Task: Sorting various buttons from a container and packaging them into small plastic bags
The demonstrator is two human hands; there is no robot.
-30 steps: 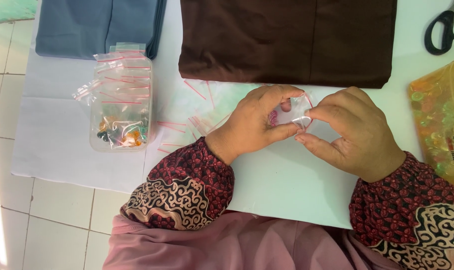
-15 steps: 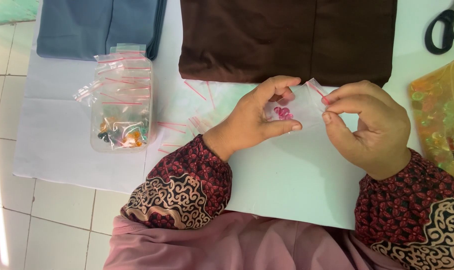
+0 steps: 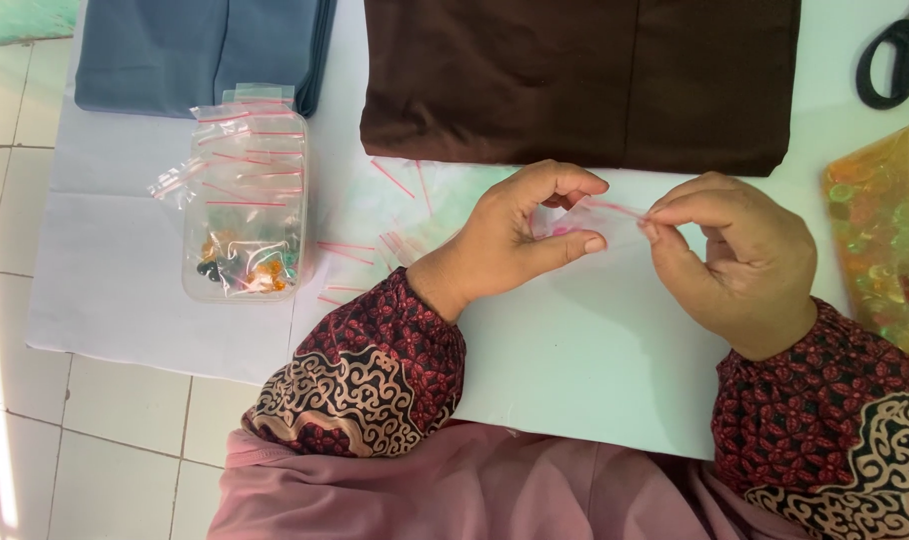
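The left hand [image 3: 510, 235] curls and pinches one end of a small clear bag [image 3: 597, 212]; the right hand [image 3: 740, 255] pinches the other end. Both hands rest on the white desk [image 3: 585, 350]; a brown cloth [image 3: 575, 80] lies just past the fingers.

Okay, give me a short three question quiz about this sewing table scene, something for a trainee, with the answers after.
1. True or false: both hands hold the small clear bag with the pink strip.
2. What lies at the far right corner of the table? A) scissors B) a ruler C) a cup
3. Which folded cloth lies directly beyond the hands, brown or blue?

Key
1. True: left hand and right hand pinch it between them.
2. A, the black-handled scissors.
3. The brown cloth; the blue cloth lies left, behind the clear tub of bags.
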